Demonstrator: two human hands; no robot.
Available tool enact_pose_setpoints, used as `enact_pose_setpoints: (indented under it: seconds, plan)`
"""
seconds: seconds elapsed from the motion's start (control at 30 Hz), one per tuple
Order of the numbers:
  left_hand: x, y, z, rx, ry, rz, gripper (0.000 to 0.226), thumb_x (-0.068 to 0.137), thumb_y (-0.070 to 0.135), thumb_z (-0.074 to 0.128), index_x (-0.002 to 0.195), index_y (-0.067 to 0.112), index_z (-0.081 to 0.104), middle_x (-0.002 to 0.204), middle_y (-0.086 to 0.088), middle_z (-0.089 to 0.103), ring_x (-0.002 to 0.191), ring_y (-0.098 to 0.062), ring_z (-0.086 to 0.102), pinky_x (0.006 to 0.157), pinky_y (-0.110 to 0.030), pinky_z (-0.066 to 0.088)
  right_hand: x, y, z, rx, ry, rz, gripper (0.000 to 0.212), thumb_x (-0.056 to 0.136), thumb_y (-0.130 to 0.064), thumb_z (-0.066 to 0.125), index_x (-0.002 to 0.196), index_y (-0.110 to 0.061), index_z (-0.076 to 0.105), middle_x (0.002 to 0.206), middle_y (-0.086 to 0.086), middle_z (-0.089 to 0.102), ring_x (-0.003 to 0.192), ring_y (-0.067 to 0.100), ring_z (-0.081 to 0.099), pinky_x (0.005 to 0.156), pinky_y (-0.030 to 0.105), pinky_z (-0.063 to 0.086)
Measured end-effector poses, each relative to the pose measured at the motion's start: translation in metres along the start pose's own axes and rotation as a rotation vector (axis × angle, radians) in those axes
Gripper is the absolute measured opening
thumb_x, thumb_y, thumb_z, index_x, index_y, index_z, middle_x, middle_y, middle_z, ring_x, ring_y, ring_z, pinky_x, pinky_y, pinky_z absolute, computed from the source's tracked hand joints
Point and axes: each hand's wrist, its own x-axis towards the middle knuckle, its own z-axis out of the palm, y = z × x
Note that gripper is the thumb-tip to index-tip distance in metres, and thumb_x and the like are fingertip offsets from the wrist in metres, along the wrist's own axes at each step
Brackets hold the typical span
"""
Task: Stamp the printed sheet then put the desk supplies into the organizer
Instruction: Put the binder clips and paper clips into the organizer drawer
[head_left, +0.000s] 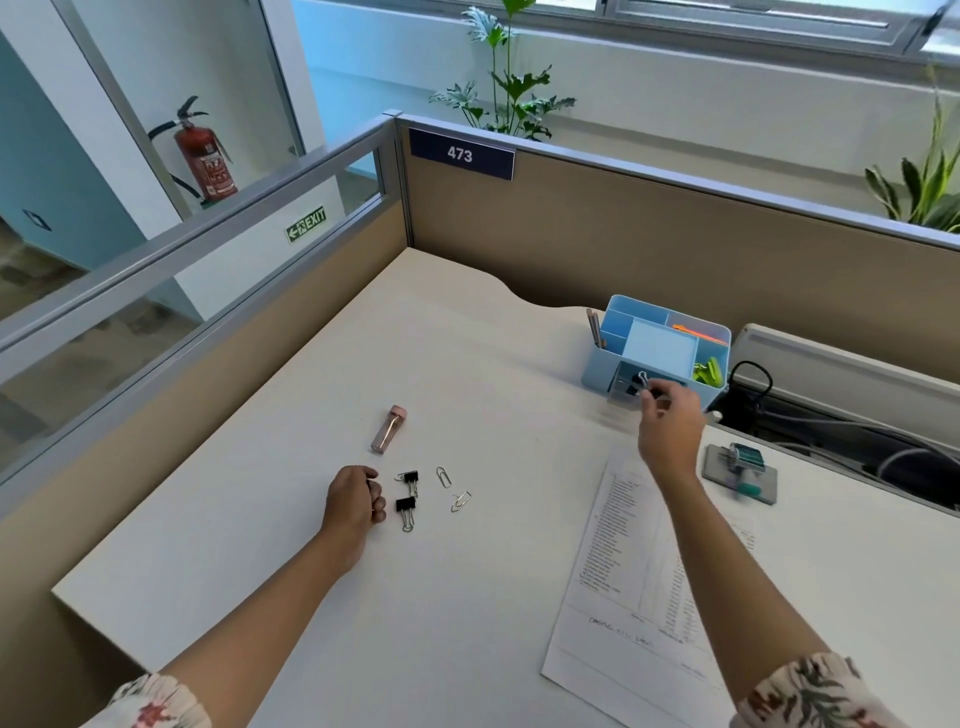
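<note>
Cubicle worktop (467, 597), pale, walled by tan partitions, with plants and a window ledge behind. Printed sheet (631, 587): lies flat at near right, under the right forearm; handwriting shows near its lower edge, but whether a stamp mark is on it cannot be told. Stamp (743, 464): lies on a grey pad (740, 475) just beside the sheet's far corner, set down, which suggests the stamping step is finished. Blue organizer (657, 351): stands at far right, already holding pencils, green and orange items, and something dark in its front compartment. Right hand (670, 421): grip closed in a pinch on a binder clip (643, 380), held over the front compartment, not yet released. Left hand (356, 501): fingers curled on the worktop; whether the grip has hold of anything cannot be told. Left to store, by this view: two black binder clips (407, 493), two paper clips (452, 490), one pink tube (388, 429), all lying near the left hand, well apart from the organizer.
</note>
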Motion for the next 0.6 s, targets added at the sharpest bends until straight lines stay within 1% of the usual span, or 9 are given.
enact_pose_setpoints:
  seconds: [0.13,0.2,0.27,0.3,0.4,0.47,0.5,0.57,0.6]
  plan:
    - [0.001,-0.003,-0.002,0.27,0.002,0.073,0.026,0.087,0.004,0.03,0.082,0.007,0.056,0.061,-0.005,0.042,0.053,-0.02,0.034,0.051,-0.026,0.03,0.021,0.004,-0.004,-0.102,-0.012,-0.004,0.024,0.095,-0.013,0.06,0.117,-0.003,0.062,0.115,0.015,0.058,0.102,0.025,0.056,0.087,0.029,0.043]
    - [-0.001,-0.005,-0.004,0.445,-0.009,0.125,0.026,0.089,0.007,0.034,0.084,0.01,0.059,0.066,-0.006,0.049,0.055,-0.02,0.038,0.053,-0.026,0.03,0.025,0.004,-0.004,-0.11,-0.017,0.009,0.029,0.095,-0.012,0.06,0.122,-0.002,0.06,0.118,0.016,0.058,0.107,0.028,0.057,0.092,0.033,0.046]
    - [-0.005,-0.007,-0.004,0.614,-0.016,0.189,0.014,0.093,0.019,0.049,0.089,0.012,0.06,0.073,-0.005,0.059,0.058,-0.02,0.046,0.052,-0.026,0.033,0.025,0.004,-0.003,-0.089,-0.019,0.034,0.035,0.095,-0.012,0.061,0.128,-0.002,0.057,0.124,0.016,0.056,0.113,0.029,0.055,0.099,0.036,0.046]
    - [-0.007,-0.008,-0.004,0.672,-0.027,0.215,0.012,0.091,0.026,0.059,0.09,0.014,0.06,0.075,-0.004,0.06,0.06,-0.019,0.05,0.052,-0.027,0.035,0.023,0.004,-0.002,-0.077,-0.018,0.04,0.036,0.095,-0.012,0.061,0.129,-0.003,0.056,0.125,0.016,0.055,0.114,0.028,0.054,0.1,0.036,0.045]
    - [-0.01,-0.012,-0.004,0.743,-0.071,0.269,0.035,0.074,0.038,0.082,0.09,0.02,0.056,0.061,-0.001,0.051,0.056,-0.016,0.048,0.05,-0.026,0.033,0.011,0.002,0.008,-0.043,0.01,-0.006,0.031,0.095,-0.015,0.06,0.124,-0.004,0.058,0.122,0.014,0.055,0.113,0.026,0.052,0.097,0.032,0.044]
    - [-0.013,-0.013,-0.003,0.765,-0.068,0.301,0.043,0.067,0.039,0.087,0.089,0.022,0.054,0.052,0.007,0.049,0.052,-0.013,0.048,0.047,-0.025,0.031,-0.003,-0.002,0.018,-0.026,0.029,-0.053,0.027,0.096,-0.018,0.058,0.121,-0.007,0.059,0.12,0.011,0.055,0.111,0.024,0.052,0.096,0.033,0.045]
    - [-0.015,-0.013,-0.002,0.772,-0.062,0.318,0.044,0.065,0.039,0.088,0.089,0.023,0.054,0.046,0.009,0.049,0.05,-0.012,0.049,0.047,-0.025,0.031,-0.013,-0.005,0.024,-0.028,0.014,-0.08,0.025,0.097,-0.019,0.057,0.119,-0.008,0.059,0.12,0.01,0.055,0.11,0.022,0.051,0.095,0.03,0.044]
    - [-0.015,-0.013,-0.001,0.778,-0.047,0.347,0.046,0.063,0.038,0.089,0.09,0.022,0.056,0.041,0.009,0.049,0.05,-0.013,0.049,0.047,-0.024,0.032,-0.035,-0.012,0.037,-0.007,-0.063,-0.144,0.022,0.097,-0.019,0.055,0.117,-0.01,0.059,0.117,0.005,0.055,0.104,0.017,0.052,0.09,0.024,0.04]
    - [-0.014,-0.013,0.0,0.781,-0.036,0.354,0.046,0.062,0.037,0.09,0.09,0.02,0.058,0.042,0.009,0.048,0.05,-0.014,0.049,0.047,-0.025,0.033,-0.046,-0.016,0.044,0.022,-0.107,-0.176,0.02,0.097,-0.017,0.056,0.115,-0.011,0.059,0.115,0.003,0.055,0.1,0.015,0.052,0.087,0.023,0.04]
